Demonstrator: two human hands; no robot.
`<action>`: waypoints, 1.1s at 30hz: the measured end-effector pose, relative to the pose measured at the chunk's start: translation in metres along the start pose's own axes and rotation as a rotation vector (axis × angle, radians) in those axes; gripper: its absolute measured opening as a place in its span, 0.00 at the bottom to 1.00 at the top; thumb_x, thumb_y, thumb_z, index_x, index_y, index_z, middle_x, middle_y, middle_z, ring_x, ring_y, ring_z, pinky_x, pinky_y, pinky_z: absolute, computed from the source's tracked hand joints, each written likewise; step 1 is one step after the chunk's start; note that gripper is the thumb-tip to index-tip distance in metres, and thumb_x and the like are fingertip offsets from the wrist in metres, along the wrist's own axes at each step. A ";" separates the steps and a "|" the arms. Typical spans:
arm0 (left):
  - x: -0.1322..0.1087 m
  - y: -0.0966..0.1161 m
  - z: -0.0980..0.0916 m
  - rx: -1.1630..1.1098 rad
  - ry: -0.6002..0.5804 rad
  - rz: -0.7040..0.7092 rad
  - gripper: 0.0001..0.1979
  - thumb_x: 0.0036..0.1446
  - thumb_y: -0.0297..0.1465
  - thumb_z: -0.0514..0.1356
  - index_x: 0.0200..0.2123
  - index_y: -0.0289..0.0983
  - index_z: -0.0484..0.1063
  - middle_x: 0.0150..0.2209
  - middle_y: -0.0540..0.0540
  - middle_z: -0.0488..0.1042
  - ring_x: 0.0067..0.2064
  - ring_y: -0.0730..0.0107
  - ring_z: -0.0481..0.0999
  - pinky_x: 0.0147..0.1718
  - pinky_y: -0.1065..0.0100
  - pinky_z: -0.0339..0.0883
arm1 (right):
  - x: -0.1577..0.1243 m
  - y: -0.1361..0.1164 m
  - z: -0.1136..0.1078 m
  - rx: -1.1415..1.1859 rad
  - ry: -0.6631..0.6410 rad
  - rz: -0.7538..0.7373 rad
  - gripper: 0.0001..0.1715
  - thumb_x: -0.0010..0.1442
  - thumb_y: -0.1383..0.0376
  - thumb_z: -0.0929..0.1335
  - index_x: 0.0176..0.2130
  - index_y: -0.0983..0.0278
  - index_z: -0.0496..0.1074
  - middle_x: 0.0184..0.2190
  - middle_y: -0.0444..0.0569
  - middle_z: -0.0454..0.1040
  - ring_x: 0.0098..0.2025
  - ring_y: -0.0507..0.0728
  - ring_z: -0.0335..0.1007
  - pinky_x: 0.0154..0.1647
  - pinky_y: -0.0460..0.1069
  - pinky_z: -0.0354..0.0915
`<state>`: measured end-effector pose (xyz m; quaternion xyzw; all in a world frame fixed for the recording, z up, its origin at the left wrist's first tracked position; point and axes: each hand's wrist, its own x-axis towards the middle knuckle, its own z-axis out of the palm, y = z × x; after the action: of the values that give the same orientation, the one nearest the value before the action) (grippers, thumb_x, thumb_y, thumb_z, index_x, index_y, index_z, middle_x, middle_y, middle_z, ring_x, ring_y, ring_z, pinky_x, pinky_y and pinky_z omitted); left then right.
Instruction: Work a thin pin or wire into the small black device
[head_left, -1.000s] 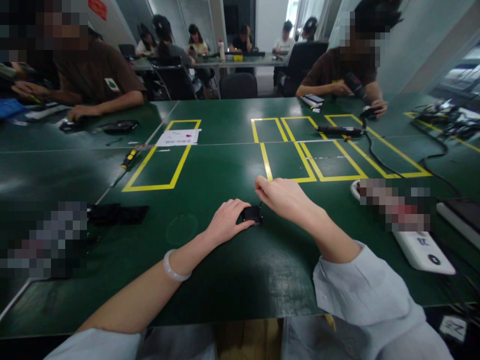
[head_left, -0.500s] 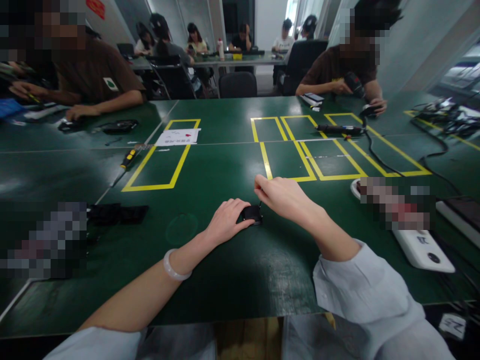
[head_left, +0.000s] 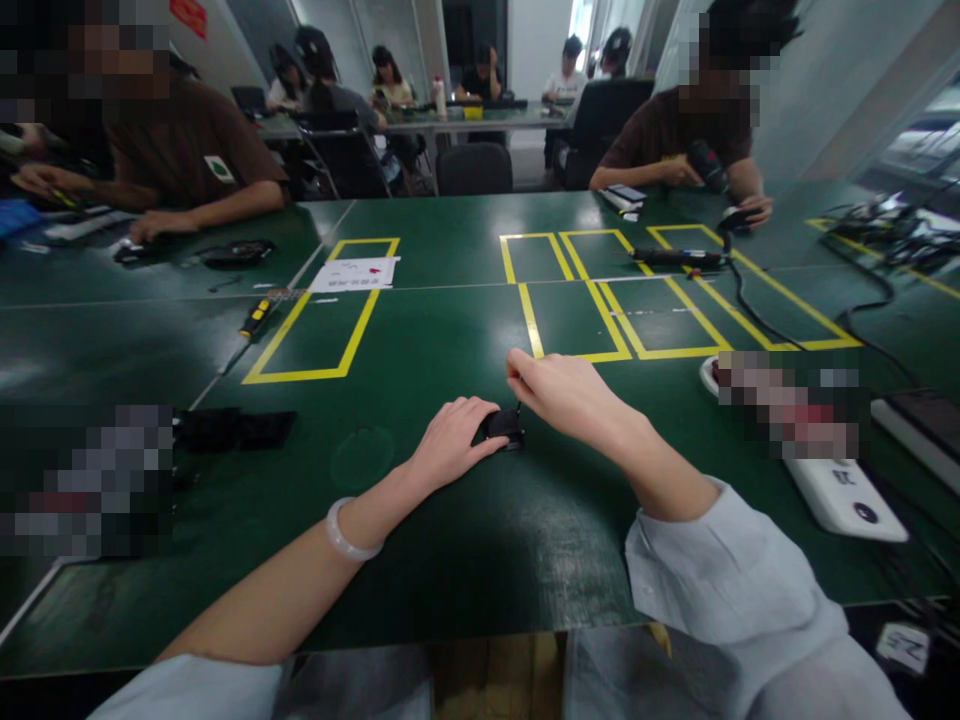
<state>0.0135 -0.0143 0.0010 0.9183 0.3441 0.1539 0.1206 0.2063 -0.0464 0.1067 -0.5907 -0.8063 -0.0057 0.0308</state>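
On the green table (head_left: 427,590), a small black block-shaped part (head_left: 505,428) lies in front of me. My left hand (head_left: 454,440) grips it from the left, thumb at the near side and fingers over the far side. Above and to the right of the part, my right hand (head_left: 562,388) is closed in a pinch. From beneath its fingers a thin dark tool (head_left: 520,409) points down to the part's far right corner. Its upper end is hidden in my hand, so I cannot tell its exact kind.
Yellow tape rectangles (head_left: 296,380) mark the table ahead. To the left lie a yellow-black screwdriver (head_left: 256,318) and black straps (head_left: 247,428); a white device (head_left: 847,495) is at right. A black cable (head_left: 750,300) crosses the right side. Co-workers sit opposite, one holding a power tool (head_left: 706,165).
Both hands keep their places at the black part. The whole view has shifted very slightly; nothing is visibly taken up or let go.
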 end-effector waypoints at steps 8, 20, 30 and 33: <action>0.000 -0.001 0.000 -0.012 0.001 0.000 0.19 0.62 0.46 0.55 0.48 0.38 0.67 0.44 0.45 0.72 0.44 0.59 0.70 0.43 0.60 0.63 | -0.001 0.000 -0.001 -0.015 -0.004 -0.011 0.13 0.68 0.61 0.56 0.45 0.62 0.65 0.33 0.50 0.78 0.32 0.57 0.74 0.24 0.48 0.44; 0.000 -0.001 0.001 -0.010 0.009 -0.001 0.19 0.62 0.46 0.56 0.48 0.38 0.67 0.44 0.45 0.72 0.44 0.59 0.70 0.43 0.60 0.63 | -0.002 0.001 0.001 -0.022 0.004 -0.018 0.13 0.68 0.61 0.56 0.45 0.62 0.65 0.32 0.49 0.77 0.32 0.57 0.74 0.24 0.48 0.44; -0.001 -0.001 0.002 0.003 0.007 0.004 0.20 0.62 0.46 0.55 0.48 0.38 0.67 0.44 0.45 0.73 0.44 0.59 0.70 0.42 0.60 0.62 | -0.001 0.002 0.001 -0.060 0.015 0.004 0.15 0.68 0.58 0.56 0.43 0.62 0.66 0.31 0.51 0.77 0.32 0.58 0.75 0.23 0.48 0.44; -0.001 -0.001 0.002 -0.005 0.010 0.000 0.20 0.62 0.46 0.56 0.48 0.38 0.67 0.44 0.45 0.73 0.44 0.59 0.70 0.42 0.61 0.62 | -0.002 0.001 -0.001 -0.021 -0.006 -0.009 0.14 0.68 0.61 0.55 0.46 0.62 0.65 0.32 0.50 0.78 0.32 0.57 0.75 0.24 0.48 0.45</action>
<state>0.0127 -0.0142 -0.0010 0.9173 0.3443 0.1592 0.1213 0.2083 -0.0476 0.1076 -0.5874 -0.8089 -0.0126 0.0221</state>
